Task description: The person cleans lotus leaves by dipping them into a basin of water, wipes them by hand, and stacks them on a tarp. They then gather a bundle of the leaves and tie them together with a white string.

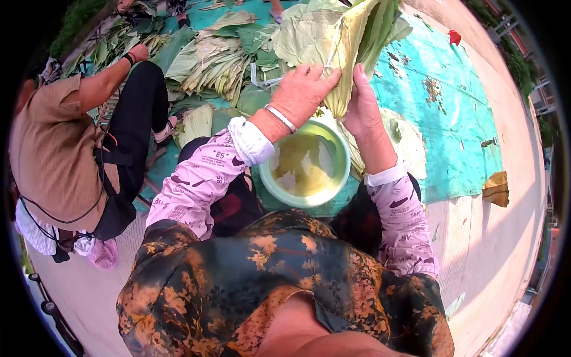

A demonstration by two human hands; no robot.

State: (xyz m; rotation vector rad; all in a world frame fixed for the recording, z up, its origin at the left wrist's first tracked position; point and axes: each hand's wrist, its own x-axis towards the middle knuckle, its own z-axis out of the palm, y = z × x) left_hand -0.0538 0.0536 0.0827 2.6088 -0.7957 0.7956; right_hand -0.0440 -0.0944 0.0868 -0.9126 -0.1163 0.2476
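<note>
A bundle of big broad green leaves [352,44], pale at the stalk end, is held up before me. My left hand [302,94] closes on its near side close to the stalks, with a silvery bracelet on the wrist. From the other side my right hand [361,110] grips the lower part, thumb up; its other fingers are mostly hidden behind. A thin white strip runs along the leaves near my left fingers. Just below the stalk ends stands a pale green basin [269,183] holding yellowish-brown water.
Between my knees, the basin rests on a teal tarp [452,128]. Piled leaves [214,56] lie ahead to the left, and more flat leaves [404,140] lie right of the basin. A seated person [56,152] works at my left. A brown scrap [495,189] lies at the tarp's right edge.
</note>
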